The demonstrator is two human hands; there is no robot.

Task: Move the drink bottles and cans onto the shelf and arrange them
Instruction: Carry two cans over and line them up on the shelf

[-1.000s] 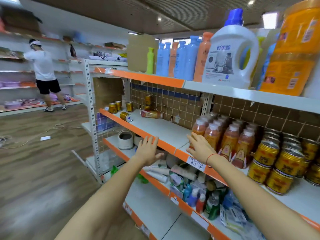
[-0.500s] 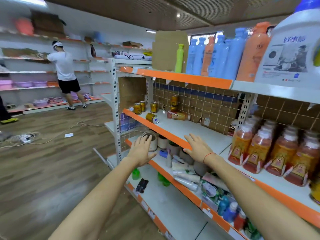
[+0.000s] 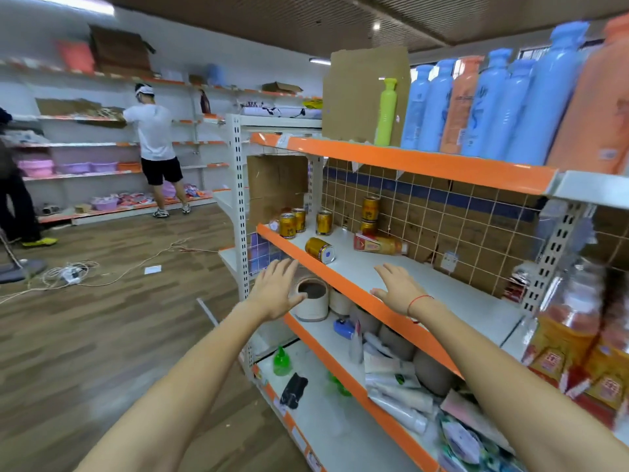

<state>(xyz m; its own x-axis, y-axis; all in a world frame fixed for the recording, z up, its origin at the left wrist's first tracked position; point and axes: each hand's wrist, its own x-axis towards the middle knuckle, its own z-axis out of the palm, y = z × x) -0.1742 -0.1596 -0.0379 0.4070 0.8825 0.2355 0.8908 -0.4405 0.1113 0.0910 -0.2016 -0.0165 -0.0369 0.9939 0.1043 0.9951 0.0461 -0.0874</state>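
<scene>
Head view: hands open; fallen can.

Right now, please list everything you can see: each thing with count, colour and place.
upright cans: five, gold, far end of the middle shelf
fallen can: one, gold, middle shelf front
lying bottle: one, amber with red label, middle shelf back
tall bottles: several, blue and orange, top shelf
green bottle: one, top shelf
drink bottles: several, amber, far right
left hand: open, empty
right hand: open, over middle shelf
</scene>
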